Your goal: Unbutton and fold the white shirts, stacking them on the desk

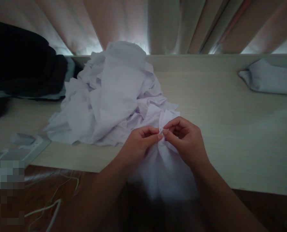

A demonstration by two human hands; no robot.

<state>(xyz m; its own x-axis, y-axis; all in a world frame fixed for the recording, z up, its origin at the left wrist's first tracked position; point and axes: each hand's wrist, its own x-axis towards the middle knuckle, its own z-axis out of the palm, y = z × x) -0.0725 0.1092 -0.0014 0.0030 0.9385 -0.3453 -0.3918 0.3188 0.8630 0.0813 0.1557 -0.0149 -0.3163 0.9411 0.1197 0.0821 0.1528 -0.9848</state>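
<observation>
Both hands meet at the front of the table, pinching a white cloth garment (pixel 167 161). My left hand (pixel 143 141) has thumb and forefinger closed on a gathered bit of the fabric. Right beside it, my right hand (pixel 185 138) pinches the same spot from the other side; whatever small part lies between the fingertips cannot be made out. Below the hands the cloth hangs over the table's front edge, blurred at its lower end. Just behind lies a crumpled heap of white cloth (pixel 116 87), which runs up close to the held piece.
Dark folded clothes (pixel 27 64) are stacked at the back left of the pale table (pixel 230 135). A folded light grey cloth (pixel 273 77) lies far right. A whitish flat object (pixel 34 148) sits at the left edge. White cables (pixel 54 203) trail below; curtains (pixel 162 25) hang behind.
</observation>
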